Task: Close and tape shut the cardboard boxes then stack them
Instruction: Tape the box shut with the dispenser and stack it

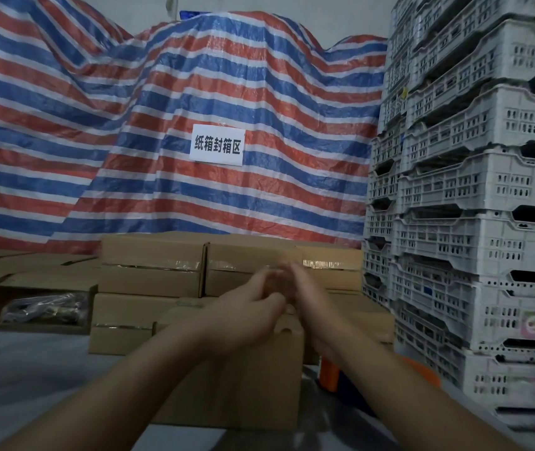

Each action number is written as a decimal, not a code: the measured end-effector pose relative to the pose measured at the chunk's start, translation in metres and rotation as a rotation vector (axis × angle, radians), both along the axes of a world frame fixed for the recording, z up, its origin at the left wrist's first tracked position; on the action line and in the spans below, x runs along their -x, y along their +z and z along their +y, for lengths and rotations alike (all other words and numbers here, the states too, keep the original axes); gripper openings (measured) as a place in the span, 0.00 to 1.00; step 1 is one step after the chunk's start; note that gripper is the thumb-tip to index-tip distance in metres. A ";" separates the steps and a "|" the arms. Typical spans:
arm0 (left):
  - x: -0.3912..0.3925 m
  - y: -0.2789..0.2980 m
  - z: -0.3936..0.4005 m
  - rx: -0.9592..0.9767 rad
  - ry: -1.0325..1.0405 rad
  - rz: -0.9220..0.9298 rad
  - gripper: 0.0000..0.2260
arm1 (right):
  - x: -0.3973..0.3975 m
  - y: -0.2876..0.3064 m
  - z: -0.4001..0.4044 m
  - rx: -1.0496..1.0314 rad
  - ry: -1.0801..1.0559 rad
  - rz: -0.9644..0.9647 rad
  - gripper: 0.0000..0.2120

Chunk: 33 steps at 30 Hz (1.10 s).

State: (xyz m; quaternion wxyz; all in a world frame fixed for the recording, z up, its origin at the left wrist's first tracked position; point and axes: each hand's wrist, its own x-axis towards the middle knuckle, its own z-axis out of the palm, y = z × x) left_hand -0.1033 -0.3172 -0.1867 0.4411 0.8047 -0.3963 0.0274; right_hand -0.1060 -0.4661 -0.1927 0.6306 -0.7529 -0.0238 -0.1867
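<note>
Plain brown cardboard box [233,379] | my left hand [253,301], right hand [298,288] meet above it, likely working tape | fingers blurred, grip cannot tell | taped stack [194,271] behind

Striped tarp [175,109] behind; white crates [474,190] stacked right; dim light.

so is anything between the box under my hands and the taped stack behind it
Nothing visible stands between them. The near box sits directly in front of the taped stack, with both the left hand and right hand at its top far edge. The orange object lies to its right, outside that path.
</note>
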 end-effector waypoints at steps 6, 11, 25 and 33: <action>0.002 0.004 0.003 0.191 -0.006 0.141 0.10 | -0.004 -0.025 -0.001 -0.142 0.015 -0.087 0.24; 0.000 -0.004 0.014 0.450 0.218 -0.045 0.11 | 0.001 -0.038 -0.005 -0.300 0.022 0.039 0.23; -0.004 -0.074 0.092 0.444 0.113 0.347 0.20 | 0.051 -0.073 0.003 0.086 0.064 0.152 0.50; 0.000 -0.050 0.063 0.546 0.219 0.149 0.17 | 0.053 -0.061 -0.009 -0.004 -0.045 -0.035 0.52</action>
